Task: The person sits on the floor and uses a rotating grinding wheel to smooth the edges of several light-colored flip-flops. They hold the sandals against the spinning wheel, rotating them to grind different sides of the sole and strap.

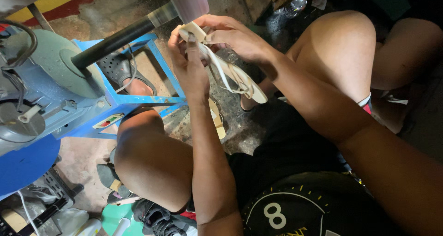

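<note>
Gripped by both the left hand [188, 65] and right hand [233, 35] is one cream sandal [226, 67], close beside one spinning wheel [187, 3] on one blue machine [50, 93].

Beneath you is a stained, worn concrete floor [240, 134]. On it stands the blue metal frame [159, 74] that carries the grey motor [50, 74]. A foot in a dark perforated clog [121, 69] rests on the floor inside that frame. A pale sandal sole [217, 118] lies on the floor between your knees, and dark shoes [157, 217] sit at the lower edge.
</note>
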